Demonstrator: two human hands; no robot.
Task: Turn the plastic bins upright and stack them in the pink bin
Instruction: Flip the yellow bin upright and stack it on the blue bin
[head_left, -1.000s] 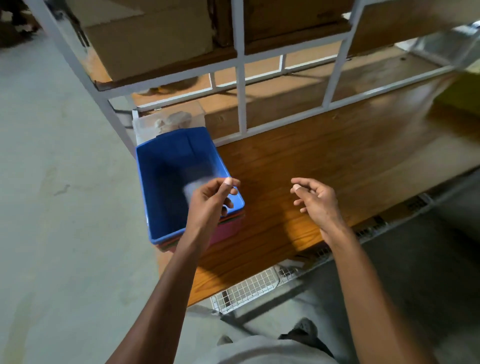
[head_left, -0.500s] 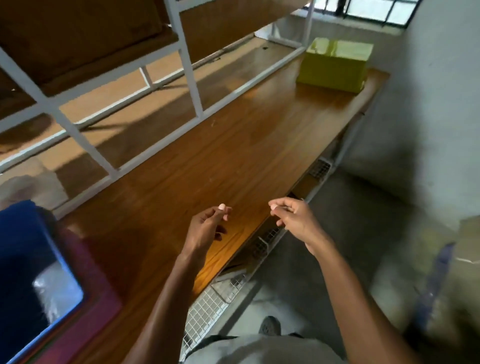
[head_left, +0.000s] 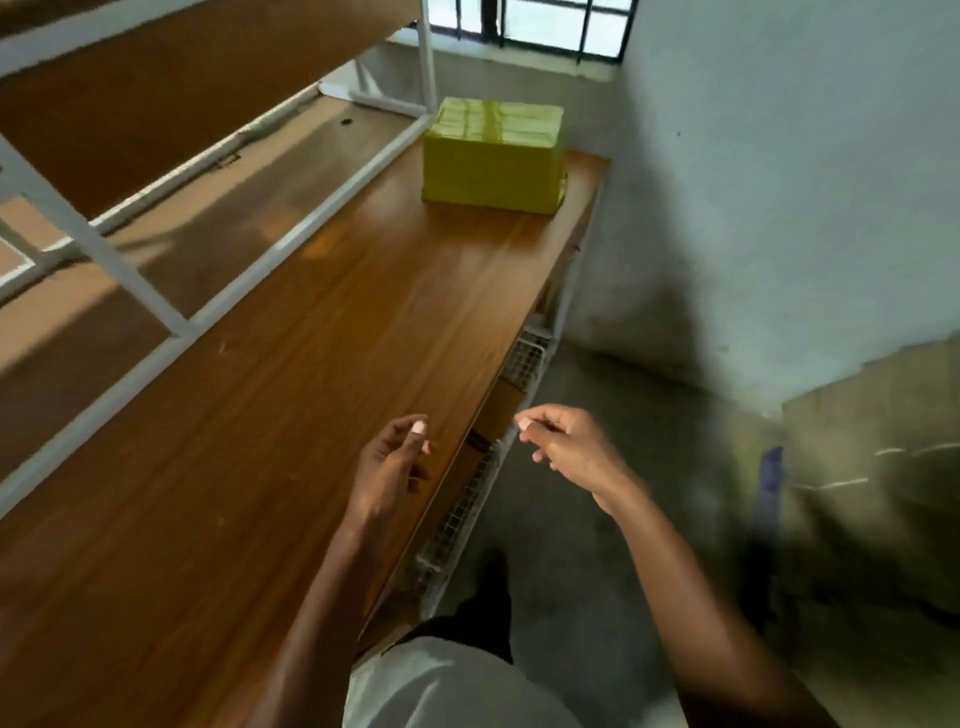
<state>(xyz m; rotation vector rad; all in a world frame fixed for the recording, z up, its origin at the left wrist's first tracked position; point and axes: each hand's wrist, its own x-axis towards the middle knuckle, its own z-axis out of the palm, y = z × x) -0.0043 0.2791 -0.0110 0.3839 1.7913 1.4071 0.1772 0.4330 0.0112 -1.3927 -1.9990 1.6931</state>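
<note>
A yellow-green bin sits upside down at the far end of the wooden shelf, up at about 12 o'clock in the head view. Its flat, glossy base faces up and catches the window light, its walls flare slightly toward the shelf, and its rim rests on the wood near the shelf's far right corner, just beside the white frame on its left. It is plain and opaque, with nothing on top of it. Both hands are well apart from it, low in the view around 6 o'clock. The left hand hovers over the shelf's front edge, fingers loosely curled with the thumb near the forefinger, holding nothing and touching nothing. The right hand hangs past the edge, over the floor, at about 5 o'clock, fingers likewise half curled and relaxed, empty, its thumb and forefinger tips close but pinching nothing.
</note>
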